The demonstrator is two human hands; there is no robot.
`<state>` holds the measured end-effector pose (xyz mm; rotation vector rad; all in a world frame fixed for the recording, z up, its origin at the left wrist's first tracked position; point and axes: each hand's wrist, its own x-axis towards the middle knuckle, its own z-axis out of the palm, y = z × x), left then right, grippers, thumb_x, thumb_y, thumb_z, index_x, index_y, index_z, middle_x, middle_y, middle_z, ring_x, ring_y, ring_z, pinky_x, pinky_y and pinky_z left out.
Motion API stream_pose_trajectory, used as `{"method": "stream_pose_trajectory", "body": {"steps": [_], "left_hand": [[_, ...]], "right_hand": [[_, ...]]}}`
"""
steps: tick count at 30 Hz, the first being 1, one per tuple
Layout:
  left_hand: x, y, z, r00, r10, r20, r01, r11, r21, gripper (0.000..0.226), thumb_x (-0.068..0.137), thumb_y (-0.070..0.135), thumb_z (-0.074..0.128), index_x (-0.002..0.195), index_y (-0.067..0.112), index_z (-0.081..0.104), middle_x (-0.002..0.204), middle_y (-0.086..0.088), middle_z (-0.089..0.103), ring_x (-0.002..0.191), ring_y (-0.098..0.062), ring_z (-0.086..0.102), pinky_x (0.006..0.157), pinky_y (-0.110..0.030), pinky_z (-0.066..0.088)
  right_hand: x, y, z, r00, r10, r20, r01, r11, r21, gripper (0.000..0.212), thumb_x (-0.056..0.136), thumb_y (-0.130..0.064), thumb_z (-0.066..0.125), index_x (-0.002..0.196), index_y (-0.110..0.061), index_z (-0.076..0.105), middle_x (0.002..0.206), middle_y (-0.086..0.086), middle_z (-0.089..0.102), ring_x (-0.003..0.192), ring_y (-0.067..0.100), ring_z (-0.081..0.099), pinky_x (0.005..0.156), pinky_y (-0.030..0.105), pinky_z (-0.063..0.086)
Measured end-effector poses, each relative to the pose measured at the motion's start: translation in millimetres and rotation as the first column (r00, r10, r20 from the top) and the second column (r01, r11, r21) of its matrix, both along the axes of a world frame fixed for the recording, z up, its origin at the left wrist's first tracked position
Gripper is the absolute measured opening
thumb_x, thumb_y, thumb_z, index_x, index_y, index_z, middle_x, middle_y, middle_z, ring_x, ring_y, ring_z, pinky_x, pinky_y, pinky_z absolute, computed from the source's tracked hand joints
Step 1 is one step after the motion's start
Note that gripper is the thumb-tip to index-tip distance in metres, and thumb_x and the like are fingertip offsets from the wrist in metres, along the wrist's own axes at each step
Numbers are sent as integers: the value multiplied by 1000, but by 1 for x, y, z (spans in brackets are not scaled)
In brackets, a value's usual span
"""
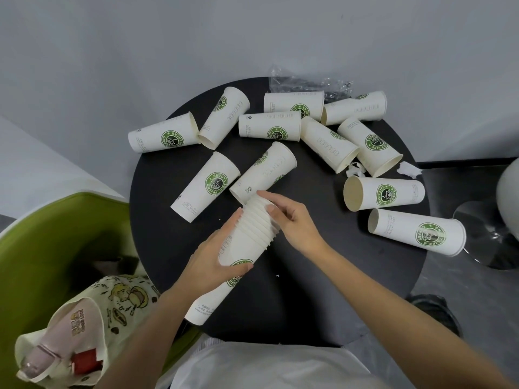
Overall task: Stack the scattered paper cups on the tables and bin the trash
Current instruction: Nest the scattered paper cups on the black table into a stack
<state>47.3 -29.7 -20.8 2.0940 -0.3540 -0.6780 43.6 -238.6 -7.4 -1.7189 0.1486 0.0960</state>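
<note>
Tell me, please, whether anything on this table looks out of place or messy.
Yes: loose paper cups lie tipped over across the black table; torn tissue scraps sit near its right edge, and a crumpled clear wrapper lies at the far edge.

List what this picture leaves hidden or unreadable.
Head view:
- stack rim count: right hand covers some.
- stack side: left hand hides part.
- small print on cups: too small.
- bag contents: cloth hides most.
- white object, right edge: cut off.

white cups (292,126) with green round logos; black table (280,304); green chair (42,248)
</note>
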Motion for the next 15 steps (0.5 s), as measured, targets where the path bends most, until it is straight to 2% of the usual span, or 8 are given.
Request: {"method": "stream_pose_trajectory", "body": {"steps": [1, 3, 5, 10, 13, 15], "left_hand": [[0, -1, -1, 1000, -2, -4, 2, 1000, -9, 101, 66, 53, 76, 146, 61, 14, 145, 18, 43, 133, -7, 43, 109, -51, 40], [1, -1, -1, 1000, -9, -8, 9, 1000, -19, 101, 67, 51, 76, 147, 60, 15, 145, 18, 43, 133, -5, 43, 109, -50, 40], [3, -2, -1, 1000, -12, -8, 12, 1000, -2, 104, 64, 51, 77, 147, 60, 14, 142, 17, 44, 130, -4, 44, 107, -50, 42], [7, -8, 1, 1000, -16, 10, 16, 998, 69, 109, 59, 59, 76, 145, 64, 8, 133, 17, 45, 122, -7, 46, 103, -48, 44], [8, -9, 0, 1000, -8, 15, 7, 997, 71, 105, 64, 54, 75, 145, 63, 9, 134, 16, 45, 121, -6, 46, 104, -46, 43], [9, -8, -1, 1000, -1, 12, 1, 997, 73, 104, 64, 54, 74, 144, 64, 9, 136, 16, 44, 123, -6, 45, 105, -46, 42]], "right_hand": [[0, 0, 0, 1000, -9, -4, 9, 1000, 2, 33, 99, -9, 45, 122, -29, 58, 97, 13, 67, 77, 10, 54, 73, 13, 44], [0, 0, 0, 999, -34, -17, 34, 999, 26, 33, 99, -5, 45, 125, -19, 59, 89, -8, 64, 69, -5, 54, 69, 10, 43], [1, 0, -3, 998, -54, -31, 55, 998, 33, 33, 98, -4, 45, 127, -11, 58, 84, -16, 58, 65, -10, 54, 66, 9, 42], [4, -1, -3, 998, -54, -41, 55, 998, 31, 32, 98, -7, 46, 127, -14, 59, 78, -3, 59, 63, -1, 49, 64, 11, 42], [10, -6, -3, 999, -45, -31, 46, 999, 25, 29, 97, -8, 48, 124, -15, 60, 71, 11, 45, 64, 13, 41, 63, 10, 41], [19, -14, -5, 997, -67, -22, 68, 997, 46, 29, 97, -6, 48, 122, -13, 60, 74, 17, 50, 66, 12, 46, 67, 13, 43]]}}
